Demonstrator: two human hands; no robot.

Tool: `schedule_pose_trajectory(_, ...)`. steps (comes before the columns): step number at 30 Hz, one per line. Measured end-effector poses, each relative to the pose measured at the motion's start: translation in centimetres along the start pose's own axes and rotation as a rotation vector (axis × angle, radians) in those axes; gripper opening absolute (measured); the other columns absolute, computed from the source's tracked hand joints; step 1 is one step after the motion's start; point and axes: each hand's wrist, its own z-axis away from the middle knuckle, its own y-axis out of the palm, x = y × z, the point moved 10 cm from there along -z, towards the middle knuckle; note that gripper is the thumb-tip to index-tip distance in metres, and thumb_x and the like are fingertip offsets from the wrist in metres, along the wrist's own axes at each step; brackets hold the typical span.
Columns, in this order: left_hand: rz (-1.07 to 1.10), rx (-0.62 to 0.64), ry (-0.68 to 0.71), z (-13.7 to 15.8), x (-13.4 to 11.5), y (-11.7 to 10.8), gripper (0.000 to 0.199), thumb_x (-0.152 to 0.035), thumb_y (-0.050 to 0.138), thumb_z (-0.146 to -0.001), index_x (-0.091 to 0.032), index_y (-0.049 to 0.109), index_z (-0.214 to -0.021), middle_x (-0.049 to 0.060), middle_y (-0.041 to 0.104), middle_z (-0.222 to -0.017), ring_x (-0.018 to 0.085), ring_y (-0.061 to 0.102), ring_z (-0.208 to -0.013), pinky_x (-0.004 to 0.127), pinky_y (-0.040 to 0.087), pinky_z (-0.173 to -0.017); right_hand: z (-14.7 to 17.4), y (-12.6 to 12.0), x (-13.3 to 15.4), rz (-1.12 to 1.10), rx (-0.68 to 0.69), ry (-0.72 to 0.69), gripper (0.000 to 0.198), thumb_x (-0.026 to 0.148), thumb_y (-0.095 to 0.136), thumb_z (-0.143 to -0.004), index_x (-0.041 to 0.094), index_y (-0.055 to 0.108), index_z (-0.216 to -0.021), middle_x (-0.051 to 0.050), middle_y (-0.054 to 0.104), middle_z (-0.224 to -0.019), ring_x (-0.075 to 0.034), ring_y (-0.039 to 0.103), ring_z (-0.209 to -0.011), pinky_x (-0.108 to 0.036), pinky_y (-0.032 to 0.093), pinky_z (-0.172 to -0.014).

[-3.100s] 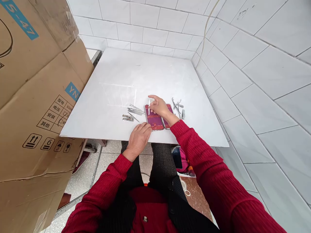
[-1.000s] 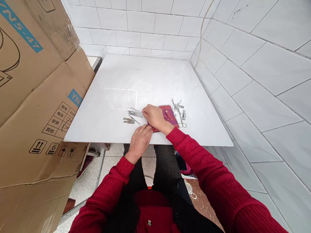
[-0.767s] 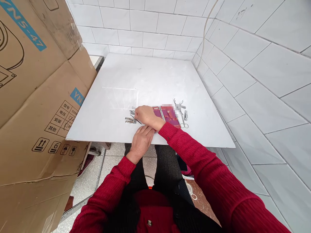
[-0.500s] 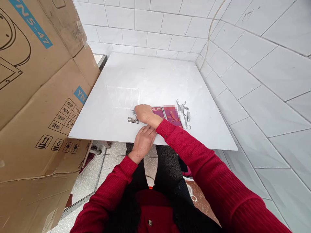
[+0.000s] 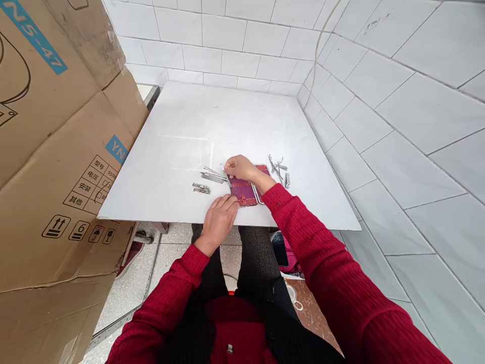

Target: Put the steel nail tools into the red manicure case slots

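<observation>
An open manicure case (image 5: 244, 197) with a dark red lining and elastic loops lies near the table's front edge. My left hand (image 5: 220, 218) holds its left front edge, fingers together and thumb hidden. Over the case's far left corner, my right hand (image 5: 239, 168) is closed in a pinch on a thin metal tool (image 5: 223, 167), mostly covered by the fingers. Several slim metal tools (image 5: 212, 176) lie left of the case. Nail clippers (image 5: 201, 188) sit closer to me. Right of the case lie nippers (image 5: 273, 166) and another nail clipper (image 5: 287, 180).
The white tabletop (image 5: 235, 116) meets tiled walls (image 5: 223, 30) at the back and right. A large cardboard box (image 5: 68, 167) stands close along the left side. A cable (image 5: 316, 55) hangs in the back right corner.
My right hand has moved right, from over the slim tools to the case's far left corner, uncovering those tools. My left hand stays at the case's front edge. The view has shifted slightly.
</observation>
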Motion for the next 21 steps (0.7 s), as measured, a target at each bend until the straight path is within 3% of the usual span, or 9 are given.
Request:
schedule_pose_trajectory(2, 0.008, 0.013, -0.004, -0.1, 0.0, 0.1, 0.021, -0.017, 0.05, -0.104, -0.018, 0.068, -0.115, 0.007, 0.073, -0.126, 0.025, 0.064, -0.122, 0.045, 0.052, -0.105, 0.1, -1.6, -2.1, -0.191, -0.063, 0.057, 0.018, 0.004, 0.065, -0.08, 0.015, 0.062, -0.067, 0.003, 0.062, -0.05, -0.006, 0.046, -0.04, -0.018, 0.037, -0.045)
schedule_pose_trajectory(6, 0.016, 0.03, -0.008, -0.2, 0.1, 0.1, 0.022, -0.018, 0.049, -0.105, -0.019, 0.068, -0.115, 0.008, 0.073, -0.126, 0.025, 0.063, -0.122, 0.044, 0.052, -0.104, 0.5, -3.1, -4.6, -0.42, -0.148, 0.103, 0.02, 0.0, 0.068, -0.08, 0.016, 0.06, -0.072, 0.003, 0.062, -0.049, -0.007, 0.052, -0.041, -0.016, 0.041, -0.043)
schedule_pose_trajectory(13, 0.023, 0.04, -0.015, -0.4, 0.0, 0.0, 0.022, -0.018, 0.048, -0.105, -0.019, 0.069, -0.113, 0.007, 0.073, -0.125, 0.025, 0.064, -0.122, 0.043, 0.052, -0.104, 0.2, -2.8, -5.6, -0.499, -0.213, 0.028, 0.032, -0.001, 0.068, -0.08, 0.014, 0.065, -0.108, 0.007, 0.064, -0.054, -0.008, 0.058, -0.045, -0.016, 0.046, -0.047)
schedule_pose_trajectory(21, 0.024, 0.037, -0.017, -0.6, 0.0, -0.1, 0.021, -0.018, 0.049, -0.105, -0.019, 0.069, -0.112, 0.006, 0.073, -0.124, 0.024, 0.064, -0.121, 0.043, 0.053, -0.103, -0.5, -2.1, -5.8, -0.457, -0.2, -0.001, 0.026, 0.0, 0.067, -0.08, 0.014, 0.069, -0.102, 0.006, 0.063, -0.056, -0.008, 0.059, -0.046, -0.016, 0.047, -0.046)
